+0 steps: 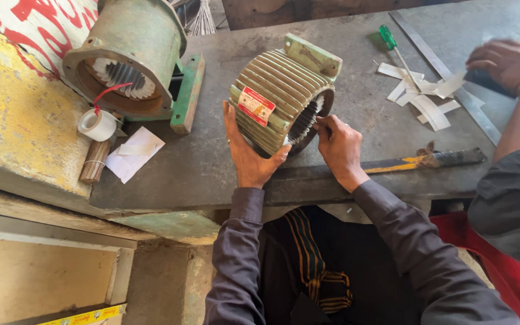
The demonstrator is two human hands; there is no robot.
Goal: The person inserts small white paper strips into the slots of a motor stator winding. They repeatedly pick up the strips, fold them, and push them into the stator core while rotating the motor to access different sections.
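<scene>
A green finned motor housing [275, 90] with a red and white label lies tilted on the grey metal bench [194, 162], its open end facing me. My left hand [247, 153] cups its lower left side. My right hand [339, 144] rests at the rim of the opening, with fingers touching the white slot liners inside. Both sleeves are dark grey.
A larger green motor housing [129, 57] sits at the back left with a roll of white tape [96, 125] and paper pieces [132, 153] in front. White paper strips [422, 96], a green-handled screwdriver [395, 51], a steel ruler and a yellow-black bar [419, 160] lie right. Another person's hand [510, 63] works there.
</scene>
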